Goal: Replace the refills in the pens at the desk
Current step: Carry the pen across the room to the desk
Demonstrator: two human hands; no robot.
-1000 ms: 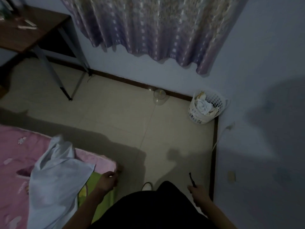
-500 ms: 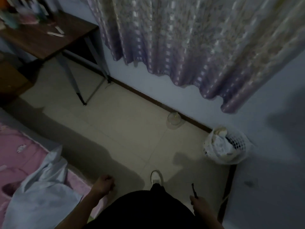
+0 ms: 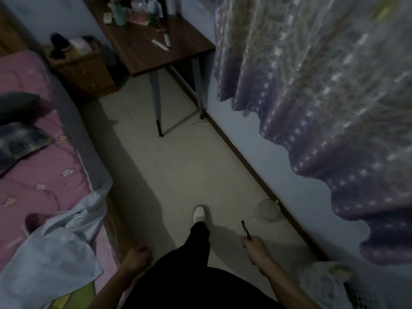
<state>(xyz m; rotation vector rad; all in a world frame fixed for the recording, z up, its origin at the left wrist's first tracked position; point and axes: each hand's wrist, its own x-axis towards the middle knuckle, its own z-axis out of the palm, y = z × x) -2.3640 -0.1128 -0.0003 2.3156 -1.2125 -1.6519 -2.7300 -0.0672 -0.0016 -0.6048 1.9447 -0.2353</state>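
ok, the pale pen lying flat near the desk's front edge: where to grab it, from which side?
Judging from this view, pinch the pale pen around mid-barrel, coming straight down from above. It lies flat on the desk, slanted to the front edge, so fingers should close across its width. A second pen lies close beside it, so stay off that side. The left hand looks free; the right hand already holds a dark pen.

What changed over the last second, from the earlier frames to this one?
The view swung left toward the desk, now ahead with more of its top showing; the basket slid to the lower right corner. The left hand came off the bed's edge and hangs closed at the person's side. Unchanged: the right hand grips the dark pen.
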